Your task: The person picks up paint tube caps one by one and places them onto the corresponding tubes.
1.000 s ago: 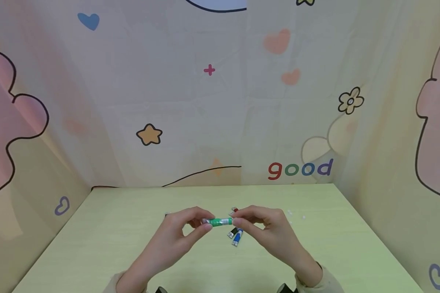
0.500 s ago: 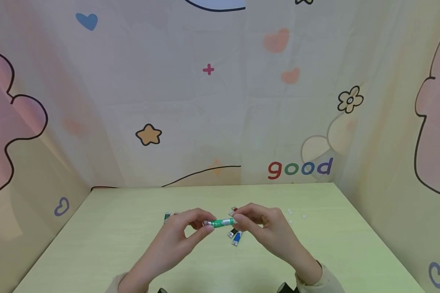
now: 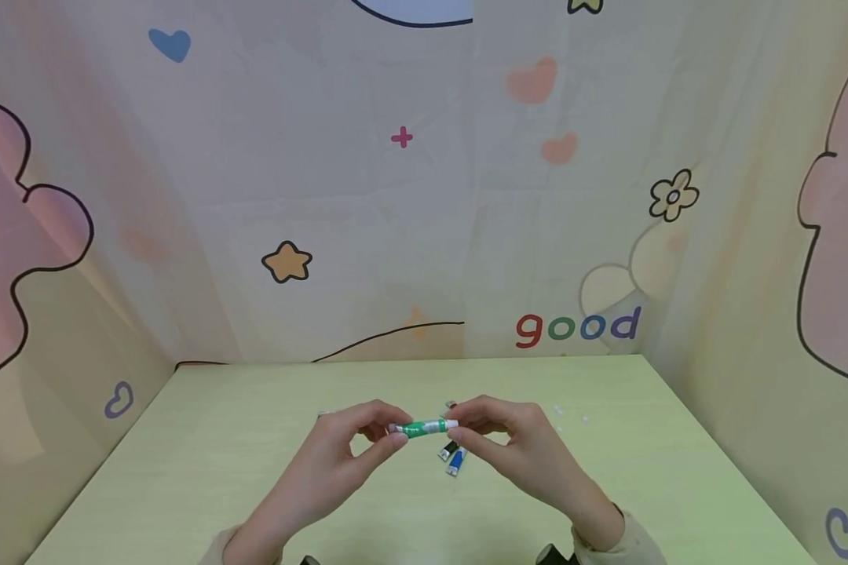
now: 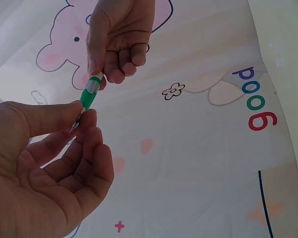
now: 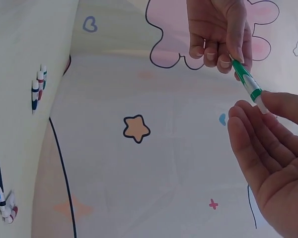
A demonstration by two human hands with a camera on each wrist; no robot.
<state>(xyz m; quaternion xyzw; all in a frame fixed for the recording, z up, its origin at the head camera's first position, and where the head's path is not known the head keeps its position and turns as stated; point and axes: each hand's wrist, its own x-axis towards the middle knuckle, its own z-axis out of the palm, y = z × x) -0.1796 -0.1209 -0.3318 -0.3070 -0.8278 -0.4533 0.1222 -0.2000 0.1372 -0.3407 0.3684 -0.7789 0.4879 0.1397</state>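
Both hands hold a small green and silver paint tube [image 3: 424,428] out in front, above the table. My left hand [image 3: 346,439] pinches its flat crimped end between thumb and forefinger. At the other end is a white cap [image 5: 260,103], pinched by the thumb and fingers of my right hand [image 3: 519,435]. In the left wrist view the tube [image 4: 91,90] slants between the two hands, its cap hidden by the right fingers. The right wrist view shows the tube [image 5: 247,80] with its green band next to the cap.
On the table [image 3: 396,518] beyond the hands lie a blue tube [image 3: 456,461], a dark tube [image 3: 448,450] and others partly hidden by the right hand. Several more tubes [image 5: 38,89] lie behind the left hand. Small white bits [image 3: 585,419] are to the right. A printed cloth hangs behind.
The tube dipped slightly at its left end and has levelled again. My right fingers have shifted on the cap, so more white shows now. Left hand keeps its grip, lifting a little.
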